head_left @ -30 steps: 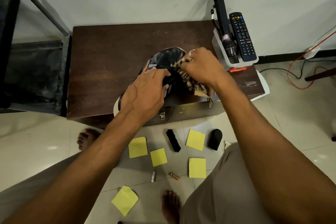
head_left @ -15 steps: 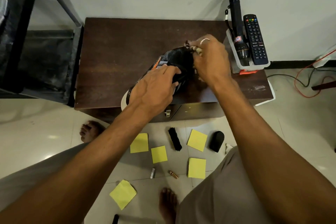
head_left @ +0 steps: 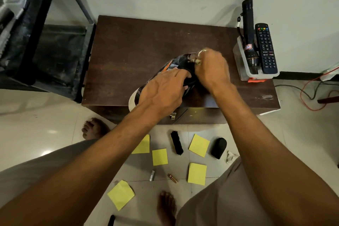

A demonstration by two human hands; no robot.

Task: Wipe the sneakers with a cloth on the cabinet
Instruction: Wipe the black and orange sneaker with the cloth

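Note:
A black sneaker point(head_left: 176, 61) with orange trim and a white toe lies on the dark wooden cabinet point(head_left: 139, 46), its toe hanging over the front edge. My left hand point(head_left: 163, 91) grips the sneaker's middle and holds it down. My right hand point(head_left: 211, 71) is closed around a patterned cloth point(head_left: 193, 59) and presses it against the sneaker's heel end. Only a small blurred bit of the cloth shows past my fingers.
A white holder point(head_left: 245, 71) with a black torch point(head_left: 248, 29) and a remote point(head_left: 266, 47) stands at the cabinet's right end. On the floor lie several yellow sticky notes point(head_left: 199, 145), a black brush point(head_left: 176, 142), a black applicator point(head_left: 218, 147) and two batteries. A dark metal rack point(head_left: 36, 42) stands left.
My right hand has moved with the cloth from the sneaker's near side up to its heel end, and the cloth is now mostly hidden. My left hand keeps its hold.

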